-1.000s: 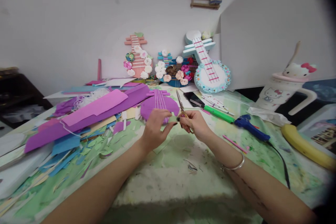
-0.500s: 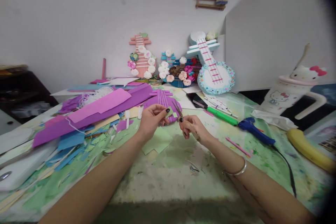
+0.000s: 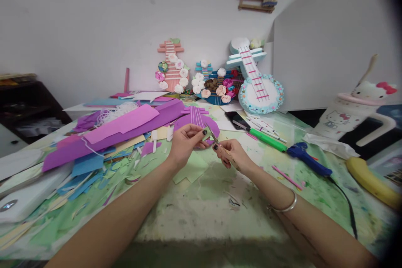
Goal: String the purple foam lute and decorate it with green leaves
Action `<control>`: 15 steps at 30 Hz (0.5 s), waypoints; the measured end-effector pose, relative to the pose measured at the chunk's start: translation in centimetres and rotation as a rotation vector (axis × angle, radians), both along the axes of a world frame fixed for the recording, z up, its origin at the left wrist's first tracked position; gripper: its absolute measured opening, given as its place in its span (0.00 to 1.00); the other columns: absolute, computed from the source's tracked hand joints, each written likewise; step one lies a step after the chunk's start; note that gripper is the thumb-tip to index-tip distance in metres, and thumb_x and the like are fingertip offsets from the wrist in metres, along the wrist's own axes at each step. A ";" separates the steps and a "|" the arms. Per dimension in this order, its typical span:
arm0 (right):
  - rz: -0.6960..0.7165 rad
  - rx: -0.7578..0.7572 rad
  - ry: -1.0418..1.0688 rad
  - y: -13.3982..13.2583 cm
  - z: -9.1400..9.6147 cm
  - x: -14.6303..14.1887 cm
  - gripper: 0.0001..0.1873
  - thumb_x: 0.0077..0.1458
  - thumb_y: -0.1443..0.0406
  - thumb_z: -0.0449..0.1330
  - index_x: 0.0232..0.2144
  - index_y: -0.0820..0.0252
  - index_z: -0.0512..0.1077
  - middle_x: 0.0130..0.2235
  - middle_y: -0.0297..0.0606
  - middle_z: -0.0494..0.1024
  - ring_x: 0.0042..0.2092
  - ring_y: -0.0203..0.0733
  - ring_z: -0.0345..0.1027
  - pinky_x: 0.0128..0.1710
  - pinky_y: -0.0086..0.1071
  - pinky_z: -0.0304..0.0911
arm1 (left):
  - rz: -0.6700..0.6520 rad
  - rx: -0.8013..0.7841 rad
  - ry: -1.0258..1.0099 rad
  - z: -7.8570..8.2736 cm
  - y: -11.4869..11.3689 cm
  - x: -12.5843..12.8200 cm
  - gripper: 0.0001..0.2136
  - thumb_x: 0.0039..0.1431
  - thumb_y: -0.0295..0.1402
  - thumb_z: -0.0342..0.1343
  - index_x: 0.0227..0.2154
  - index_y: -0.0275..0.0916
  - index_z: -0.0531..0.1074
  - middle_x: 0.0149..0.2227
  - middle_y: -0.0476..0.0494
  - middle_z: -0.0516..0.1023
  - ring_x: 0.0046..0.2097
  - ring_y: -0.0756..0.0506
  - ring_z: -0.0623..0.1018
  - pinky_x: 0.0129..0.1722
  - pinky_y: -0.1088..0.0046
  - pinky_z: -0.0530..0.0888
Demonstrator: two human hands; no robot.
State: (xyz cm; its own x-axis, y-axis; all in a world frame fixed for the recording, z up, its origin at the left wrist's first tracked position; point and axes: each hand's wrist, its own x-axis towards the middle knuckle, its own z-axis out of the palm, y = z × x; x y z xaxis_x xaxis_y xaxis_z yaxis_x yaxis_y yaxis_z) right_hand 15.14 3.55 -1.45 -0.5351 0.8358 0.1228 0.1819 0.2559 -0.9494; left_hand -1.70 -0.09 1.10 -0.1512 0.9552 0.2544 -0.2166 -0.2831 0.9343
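My left hand [image 3: 186, 144] pinches a small piece of light green paper [image 3: 206, 135] between thumb and fingers. Scissors [image 3: 214, 137] are gripped in my right hand [image 3: 232, 155], their blades pointing up and left, right against the green piece. Whether the blades are closed on the paper is too small to tell. Behind both hands lies a purple lute-shaped craft [image 3: 196, 118] with white strings, partly covered by my left hand. Below my hands a larger light green sheet [image 3: 190, 169] with a notched edge rests on the table.
Purple foam sheets [image 3: 65, 157] and paper scraps cover the left side. Decorated lute models, including a white and blue one [image 3: 262, 94], lean at the wall. To the right are a green pen-like tool [image 3: 268, 139], a blue glue gun [image 3: 309, 159], a banana [image 3: 372, 182] and a cup [image 3: 339, 117].
The scissors have come leftward to the green paper, and the gap between my hands has narrowed. A small green bit seen beside the blades no longer shows. The view has shifted slightly.
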 end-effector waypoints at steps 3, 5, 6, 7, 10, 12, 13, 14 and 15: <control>-0.001 -0.005 -0.003 0.0 -0.1 0.0 0.29 0.48 0.42 0.57 0.14 0.61 0.62 0.09 0.28 0.59 0.11 0.28 0.52 0.12 0.23 0.46 | 0.009 -0.007 -0.016 0.2 -0.1 0.0 0.16 0.41 0.37 0.67 0.28 0.33 0.69 0.19 0.49 0.75 0.20 0.51 0.76 0.20 0.80 0.72; 0.000 -0.005 -0.003 0.1 -0.2 0.0 0.29 0.48 0.42 0.57 0.14 0.61 0.62 0.09 0.27 0.59 0.11 0.28 0.51 0.11 0.23 0.46 | 0.014 -0.008 -0.017 0.2 -0.1 0.0 0.16 0.41 0.37 0.67 0.28 0.33 0.69 0.19 0.50 0.75 0.21 0.51 0.76 0.21 0.79 0.73; -0.003 -0.005 -0.007 0.1 -0.2 0.0 0.29 0.48 0.42 0.57 0.14 0.61 0.62 0.09 0.28 0.59 0.11 0.28 0.51 0.11 0.23 0.46 | 0.016 -0.008 -0.013 0.2 -0.1 0.0 0.16 0.41 0.37 0.67 0.28 0.33 0.69 0.19 0.50 0.75 0.21 0.51 0.76 0.21 0.79 0.73; -0.008 -0.008 -0.011 0.1 -0.2 0.0 0.29 0.47 0.42 0.57 0.14 0.61 0.62 0.09 0.28 0.59 0.10 0.28 0.51 0.10 0.23 0.46 | 0.018 -0.009 -0.008 0.3 -0.1 0.0 0.16 0.41 0.37 0.67 0.28 0.33 0.69 0.19 0.50 0.75 0.21 0.50 0.76 0.21 0.79 0.73; -0.014 -0.047 -0.013 0.0 0.0 0.0 0.29 0.46 0.42 0.58 0.14 0.61 0.63 0.09 0.28 0.59 0.10 0.29 0.51 0.09 0.23 0.44 | 0.025 -0.017 0.000 0.3 -0.2 0.0 0.16 0.41 0.37 0.67 0.28 0.33 0.69 0.19 0.50 0.75 0.20 0.50 0.76 0.21 0.78 0.73; -0.021 -0.078 -0.008 -0.2 0.3 -0.1 0.29 0.44 0.42 0.59 0.14 0.61 0.63 0.09 0.27 0.58 0.10 0.28 0.50 0.09 0.23 0.42 | 0.028 -0.020 -0.005 0.3 -0.2 0.0 0.16 0.41 0.37 0.67 0.27 0.33 0.69 0.19 0.50 0.75 0.20 0.51 0.75 0.21 0.78 0.73; -0.026 -0.091 -0.009 -0.3 0.5 -0.1 0.30 0.43 0.41 0.59 0.13 0.61 0.63 0.09 0.27 0.57 0.09 0.28 0.50 0.09 0.23 0.41 | 0.028 -0.020 -0.006 0.3 -0.2 0.0 0.15 0.41 0.37 0.67 0.27 0.33 0.69 0.19 0.50 0.75 0.20 0.51 0.75 0.21 0.78 0.73; -0.033 -0.100 -0.014 -0.4 0.7 -0.1 0.30 0.43 0.41 0.60 0.13 0.61 0.63 0.09 0.26 0.57 0.09 0.28 0.49 0.09 0.23 0.41 | 0.028 -0.021 -0.006 0.3 -0.2 0.0 0.15 0.42 0.36 0.67 0.28 0.33 0.69 0.19 0.50 0.75 0.20 0.51 0.75 0.21 0.78 0.73; -0.040 -0.103 -0.021 -0.5 0.9 -0.1 0.30 0.42 0.42 0.60 0.12 0.61 0.63 0.09 0.26 0.56 0.09 0.28 0.49 0.08 0.23 0.40 | 0.028 -0.022 -0.007 0.2 -0.2 0.0 0.15 0.42 0.36 0.67 0.28 0.33 0.69 0.19 0.50 0.74 0.20 0.51 0.75 0.21 0.78 0.72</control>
State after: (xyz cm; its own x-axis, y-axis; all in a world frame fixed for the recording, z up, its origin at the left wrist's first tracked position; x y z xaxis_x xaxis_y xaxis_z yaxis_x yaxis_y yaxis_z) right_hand 15.02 3.09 -0.59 -0.5027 0.8641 0.0243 0.2104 0.1496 -0.9661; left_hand -1.72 -0.31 1.34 -0.1794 0.9559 0.2327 -0.2151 -0.2689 0.9388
